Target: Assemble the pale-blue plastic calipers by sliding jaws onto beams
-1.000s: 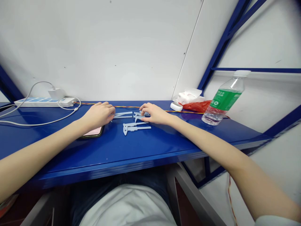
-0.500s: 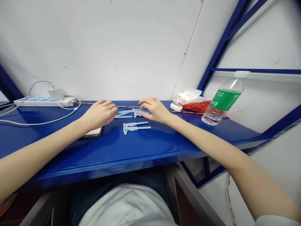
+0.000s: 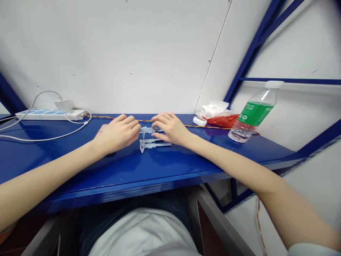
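Observation:
Between my hands is a pale blue-grey vernier caliper [image 3: 147, 130], its jaws pointing toward me. My left hand [image 3: 122, 132] has its fingers curled closed at the caliper's left end, and they hide that end. My right hand [image 3: 170, 128] has thumb and fingers on either side of the caliper's right part, gripping it. Just in front on the desk lies a second pale caliper [image 3: 154, 145], its jaws to the left, close below my right thumb. A phone [image 3: 100, 132] lies partly hidden under my left wrist.
The blue desk [image 3: 128, 167] meets a white wall. At the left are a power strip [image 3: 48, 115], a charger [image 3: 63, 105] and a white cable [image 3: 48, 139]. At the right stand a water bottle [image 3: 252, 113], tissues [image 3: 215, 108], a red bag [image 3: 223, 121] and a small white device [image 3: 199, 121].
My left hand has moved right, uncovering more of the phone. My right hand has shifted slightly left. The caliper between them has moved left, nearer the one lying in front.

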Available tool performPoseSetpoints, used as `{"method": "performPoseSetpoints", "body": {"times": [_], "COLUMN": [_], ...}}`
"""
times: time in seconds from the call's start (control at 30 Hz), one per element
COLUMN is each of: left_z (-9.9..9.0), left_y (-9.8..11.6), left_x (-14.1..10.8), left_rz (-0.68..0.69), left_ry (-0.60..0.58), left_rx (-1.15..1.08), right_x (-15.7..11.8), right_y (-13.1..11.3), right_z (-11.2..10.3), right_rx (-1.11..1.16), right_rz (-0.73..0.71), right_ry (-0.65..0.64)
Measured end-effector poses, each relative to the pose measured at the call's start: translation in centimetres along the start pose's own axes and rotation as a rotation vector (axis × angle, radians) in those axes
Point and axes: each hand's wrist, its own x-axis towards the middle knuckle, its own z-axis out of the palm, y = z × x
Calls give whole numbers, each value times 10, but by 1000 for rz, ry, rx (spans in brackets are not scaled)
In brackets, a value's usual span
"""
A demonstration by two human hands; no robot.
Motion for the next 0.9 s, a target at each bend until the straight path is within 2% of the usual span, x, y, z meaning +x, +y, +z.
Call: {"method": "performPoseSetpoints", "body": {"times": [0.23,0.5,0.73,0.9], "left_z": [1,9,0,-1], "left_y": [1,-16,8,9], "left_x": [0,-7,-1,-1], "left_rz": [-58,-211,-117,-223], "left_ry": [-45,-227,-172,-173], "left_rx": [-93,-127,-243,-304], "right_x": [-1,-6,-2,0], "right_y": [2,11,-1,-3], "right_z": [1,0,-3,-4], "right_rx": [-35,-50,-14,-11], "right_rz": [28,177,78,53], "right_ry": [-68,-135,-115,-105]}}
